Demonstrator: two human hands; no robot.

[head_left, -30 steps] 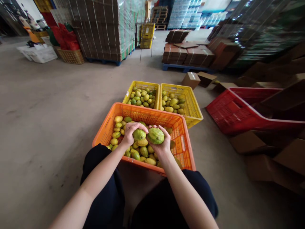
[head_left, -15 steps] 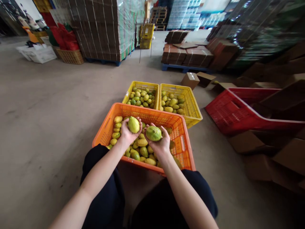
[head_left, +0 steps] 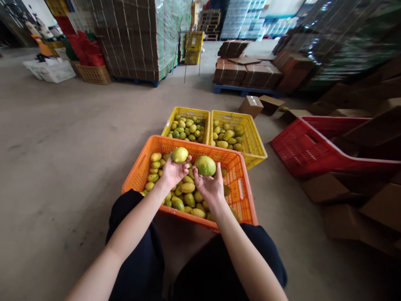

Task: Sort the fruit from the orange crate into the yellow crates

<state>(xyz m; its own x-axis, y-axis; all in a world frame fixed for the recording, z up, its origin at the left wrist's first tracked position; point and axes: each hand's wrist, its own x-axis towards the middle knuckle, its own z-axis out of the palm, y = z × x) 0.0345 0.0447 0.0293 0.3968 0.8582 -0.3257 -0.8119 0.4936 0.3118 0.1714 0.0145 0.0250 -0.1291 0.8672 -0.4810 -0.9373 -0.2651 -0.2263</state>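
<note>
Both my hands are raised over an orange crate [head_left: 145, 152] that stands by my knees and holds many small yellow-green papayas [head_left: 188, 187]. In my left hand [head_left: 174, 172] is a yellowish papaya [head_left: 180, 155], held at the fingertips and thumb. My right hand [head_left: 210, 186] grips a larger, greener papaya [head_left: 205, 166], with fingers and thumb around its lower sides. The two held fruits are close together but do not touch. My forearms and hands hide part of the fruit in the crate.
Behind the orange crate are two yellow crates [head_left: 254, 138] of papayas. On the right, a red crate [head_left: 293, 146] stands among open cardboard boxes [head_left: 327, 187]. Farther back are a wrapped stack of cartons [head_left: 128, 39] and a blue pallet [head_left: 232, 89] with flat cardboard.
Both papayas have turned in my hands, and their sides now show. They have risen slightly toward my fingertips, and my fingers have shifted around them. The crates stay in place.
</note>
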